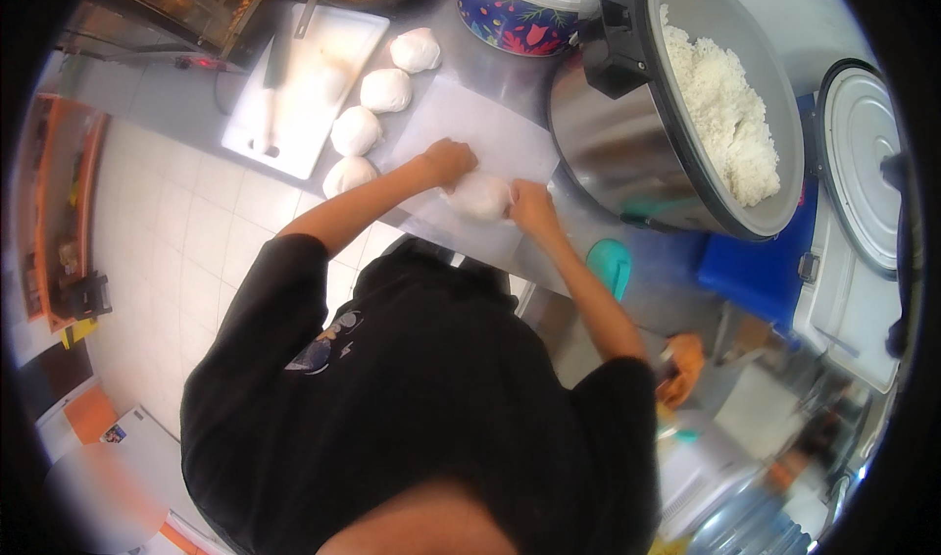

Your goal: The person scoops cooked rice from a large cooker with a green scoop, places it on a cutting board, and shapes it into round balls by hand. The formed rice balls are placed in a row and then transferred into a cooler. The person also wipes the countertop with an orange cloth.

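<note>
A rounded white bundle in a thin wrapper (477, 195) lies on a pale sheet (453, 114) on the metal counter. My left hand (450, 161) is closed at the bundle's upper left edge. Opposite it, my right hand (532, 208) is closed at the right end, pinching the wrapper there. The fingertips of both hands are mostly hidden. Left of the sheet runs a row of several similar wrapped white bundles, the middle ones (356, 130) close together.
A big open rice cooker (613, 148) full of white rice (723, 109) stands right of the sheet. Beside my right forearm lies a teal rounded object (610, 268). A white cutting board (314, 94) with a knife (277, 62) is at the left; a flowered pot (520, 11) stands behind.
</note>
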Demonstrator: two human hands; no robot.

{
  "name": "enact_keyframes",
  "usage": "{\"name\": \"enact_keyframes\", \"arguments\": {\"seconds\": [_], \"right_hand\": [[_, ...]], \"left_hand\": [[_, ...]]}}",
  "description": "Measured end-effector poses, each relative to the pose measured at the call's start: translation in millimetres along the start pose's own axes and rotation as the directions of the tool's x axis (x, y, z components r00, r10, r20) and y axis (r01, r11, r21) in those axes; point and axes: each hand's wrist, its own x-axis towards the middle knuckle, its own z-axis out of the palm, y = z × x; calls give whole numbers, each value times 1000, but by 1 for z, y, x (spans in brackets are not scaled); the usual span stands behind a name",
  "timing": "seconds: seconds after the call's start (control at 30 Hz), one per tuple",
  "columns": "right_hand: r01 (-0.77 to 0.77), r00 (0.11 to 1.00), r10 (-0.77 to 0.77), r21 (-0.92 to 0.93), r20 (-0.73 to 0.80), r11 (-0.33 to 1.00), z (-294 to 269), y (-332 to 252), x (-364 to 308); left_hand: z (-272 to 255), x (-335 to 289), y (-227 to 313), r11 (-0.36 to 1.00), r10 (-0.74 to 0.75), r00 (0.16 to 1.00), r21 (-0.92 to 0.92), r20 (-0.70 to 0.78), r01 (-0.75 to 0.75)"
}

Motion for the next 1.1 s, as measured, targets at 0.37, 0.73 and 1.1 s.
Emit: {"name": "enact_keyframes", "arguments": {"seconds": [0.37,0.73,1.1], "right_hand": [[-79,799,474,715,-371,694,85,-45,-57],[82,616,653,860,-441,504,57,-111,-21],[14,863,310,632,-399,774,33,-81,8]], "left_hand": [[50,-71,95,288,-707,659,-956,-258,-65],[25,-57,114,-324,-756,654,-888,35,-326],[-8,-68,85,-294,-789,613,-900,38,-323]]}}
